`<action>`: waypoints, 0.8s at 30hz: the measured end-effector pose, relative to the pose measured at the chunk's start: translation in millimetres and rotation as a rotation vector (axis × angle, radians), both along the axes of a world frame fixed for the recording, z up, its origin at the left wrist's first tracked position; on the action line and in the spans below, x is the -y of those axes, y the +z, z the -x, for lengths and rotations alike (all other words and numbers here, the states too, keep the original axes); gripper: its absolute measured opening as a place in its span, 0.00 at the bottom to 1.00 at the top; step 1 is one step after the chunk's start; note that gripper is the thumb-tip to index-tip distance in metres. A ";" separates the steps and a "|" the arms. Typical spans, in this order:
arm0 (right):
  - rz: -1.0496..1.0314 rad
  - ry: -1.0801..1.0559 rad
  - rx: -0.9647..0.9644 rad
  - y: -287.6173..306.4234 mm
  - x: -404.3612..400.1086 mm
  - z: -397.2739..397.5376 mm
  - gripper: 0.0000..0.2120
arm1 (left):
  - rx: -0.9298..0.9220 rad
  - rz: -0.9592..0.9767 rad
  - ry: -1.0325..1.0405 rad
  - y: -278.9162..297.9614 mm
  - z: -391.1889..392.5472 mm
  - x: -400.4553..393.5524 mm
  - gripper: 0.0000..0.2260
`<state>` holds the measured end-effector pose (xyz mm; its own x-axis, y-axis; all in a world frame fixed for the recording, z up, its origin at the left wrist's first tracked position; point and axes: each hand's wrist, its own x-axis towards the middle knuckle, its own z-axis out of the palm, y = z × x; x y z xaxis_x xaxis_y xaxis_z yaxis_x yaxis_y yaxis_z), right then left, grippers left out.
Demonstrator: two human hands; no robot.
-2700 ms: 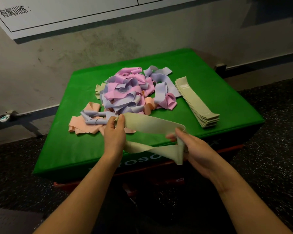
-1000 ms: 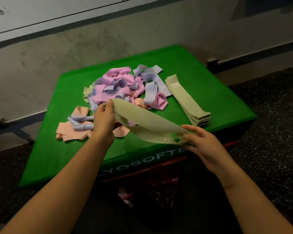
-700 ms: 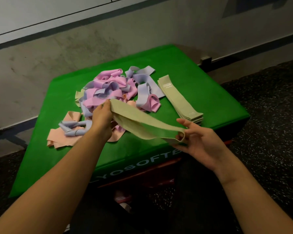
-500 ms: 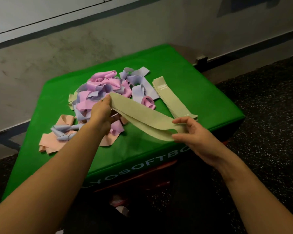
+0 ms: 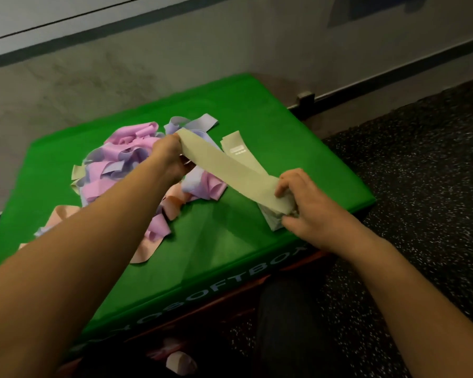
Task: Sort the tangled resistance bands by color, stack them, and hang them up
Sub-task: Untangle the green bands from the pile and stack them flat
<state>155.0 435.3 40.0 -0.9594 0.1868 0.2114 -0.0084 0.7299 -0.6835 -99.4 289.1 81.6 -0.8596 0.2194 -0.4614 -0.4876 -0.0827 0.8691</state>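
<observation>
Olive band (image 5: 230, 170) stretched flat between left hand (image 5: 168, 156), right hand (image 5: 302, 199).

Olive band (image 5: 230, 170), centre frame: matt, smooth elastic sheet, looks like rubber or latex, no sheen; stretched flat with soft edges. Olive stack (image 5: 236, 151) behind it: same matt stock, pale printed label on top. Tangled pile (image 5: 126, 162), centre left: pink, lilac and peach bands, thin, floppy, smooth and matt, curling into loops. Counter (image 5: 271, 126): green soft box, smooth vinyl-type cover with slight satin sheen, creases on top, pale print on front face. Floor (image 5: 421, 186), right side: black speckled rubber, rough and granular. Wall (image 5: 120, 69), upper frame: grey, matt, mottled plaster or concrete; white smooth panel above it.
</observation>
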 end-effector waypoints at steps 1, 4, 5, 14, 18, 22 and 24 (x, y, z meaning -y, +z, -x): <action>0.010 0.004 -0.038 0.6 -5.8 2.6 0.18 | -0.006 0.014 0.010 -1.4 4.8 -7.1 0.09; -0.026 0.014 -0.172 -0.7 -23.3 9.3 0.10 | -0.032 0.058 -0.001 -5.3 15.6 -28.5 0.05; -0.078 -0.003 -0.226 -1.5 -28.4 11.4 0.07 | -0.041 0.057 -0.021 -6.9 17.7 -35.9 0.06; -0.307 -0.008 -0.393 -20.3 -55.8 34.1 0.10 | -0.232 0.227 -0.214 -32.8 45.7 -91.0 0.08; -0.320 0.131 -0.323 -38.5 -61.5 42.6 0.15 | -0.378 0.335 -0.248 -52.3 58.7 -99.8 0.02; -0.142 0.139 -0.163 -47.5 -63.1 42.3 0.17 | -0.534 0.487 -0.277 -68.8 66.4 -99.9 0.12; -0.120 0.176 -0.137 -50.0 -65.0 43.0 0.12 | -0.569 0.527 -0.282 -77.5 68.4 -98.8 0.12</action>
<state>111.9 500.3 -10.0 -0.9358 -0.0148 0.3523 -0.2292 0.7848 -0.5758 -167.8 387.9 4.1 -0.9380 0.3385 -0.0750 0.0975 0.4651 0.8799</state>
